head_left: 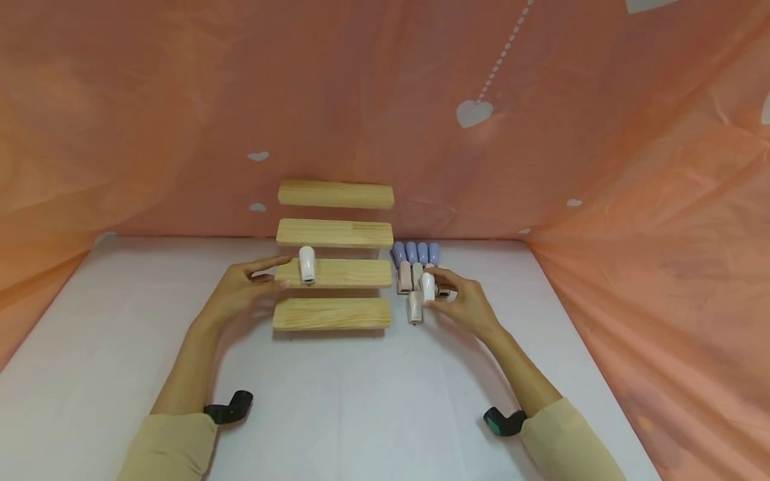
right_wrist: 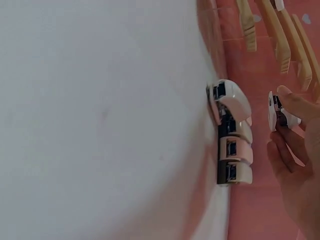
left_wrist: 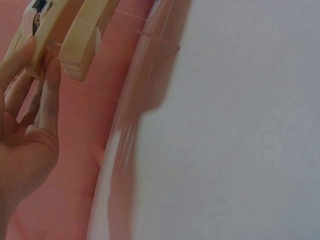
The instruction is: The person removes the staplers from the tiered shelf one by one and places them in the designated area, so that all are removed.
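A stepped wooden rack (head_left: pixel 351 272) has several pale slats. With its thumb and fingers, my left hand (head_left: pixel 240 287) grips the left end of one slat; the left wrist view shows the slat's end (left_wrist: pixel 37 62) between them. On that same slat stands a white mini stapler (head_left: pixel 307 264). Right of the rack, my right hand (head_left: pixel 466 304) pinches another white mini stapler (head_left: pixel 428 287), held off the table in the right wrist view. Beneath and beside it are a whitish stapler (head_left: pixel 415 307), a pink one (head_left: pixel 405 276) and others partly hidden by the hand.
Behind these is a row of several purple staplers (head_left: pixel 423 252) near the table's back edge. An orange-pink sheet (head_left: pixel 481 174) with white hearts hangs behind and along the sides of the white table (head_left: pixel 355 407). Each wrist wears a black camera.
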Demonstrator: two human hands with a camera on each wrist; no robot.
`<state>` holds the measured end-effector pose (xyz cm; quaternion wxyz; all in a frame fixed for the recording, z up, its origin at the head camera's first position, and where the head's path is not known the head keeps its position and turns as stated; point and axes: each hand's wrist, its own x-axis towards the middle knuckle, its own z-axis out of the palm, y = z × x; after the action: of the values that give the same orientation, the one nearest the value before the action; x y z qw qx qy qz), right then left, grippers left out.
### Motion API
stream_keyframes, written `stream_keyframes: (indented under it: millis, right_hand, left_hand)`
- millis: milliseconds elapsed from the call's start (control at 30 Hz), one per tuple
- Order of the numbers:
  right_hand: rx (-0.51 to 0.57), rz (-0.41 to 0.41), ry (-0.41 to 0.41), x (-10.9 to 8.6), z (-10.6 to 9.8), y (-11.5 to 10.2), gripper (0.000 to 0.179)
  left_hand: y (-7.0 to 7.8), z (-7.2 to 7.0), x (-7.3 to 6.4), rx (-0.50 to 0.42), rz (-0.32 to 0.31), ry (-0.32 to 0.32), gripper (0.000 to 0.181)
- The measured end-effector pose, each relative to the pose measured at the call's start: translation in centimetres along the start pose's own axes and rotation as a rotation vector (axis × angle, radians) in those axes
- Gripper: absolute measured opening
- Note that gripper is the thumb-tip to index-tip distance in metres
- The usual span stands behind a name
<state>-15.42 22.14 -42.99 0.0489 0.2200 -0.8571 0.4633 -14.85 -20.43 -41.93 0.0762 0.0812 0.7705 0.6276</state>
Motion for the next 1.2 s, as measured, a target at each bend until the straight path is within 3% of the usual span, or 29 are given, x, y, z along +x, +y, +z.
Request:
stream_keyframes:
  millis: [467,767,900,1200]
  right_hand:
    - [0.023,0.116,0.000,-1.4,0.2,1.6,0.061]
    - [-0.026,0.193,-0.052,-1.8,1.0,1.7,0.062]
    - [0.014,0.239,-0.075,-1.9,1.4,1.7,0.063]
    - [0.004,0.236,-0.082,-2.0,1.7,2.1,0.066]
  left_hand:
    - [0.0,0.0,0.1,0.040,0.002,0.008,0.059]
    - [0.1,-0.1,0.0,0.005,-0.019,0.006,0.060]
    - [0.0,-0.1,0.0,0.019,-0.015,-0.001,0.060]
    - [0.1,0.0,0.0,-0.012,0.002,0.001,0.059]
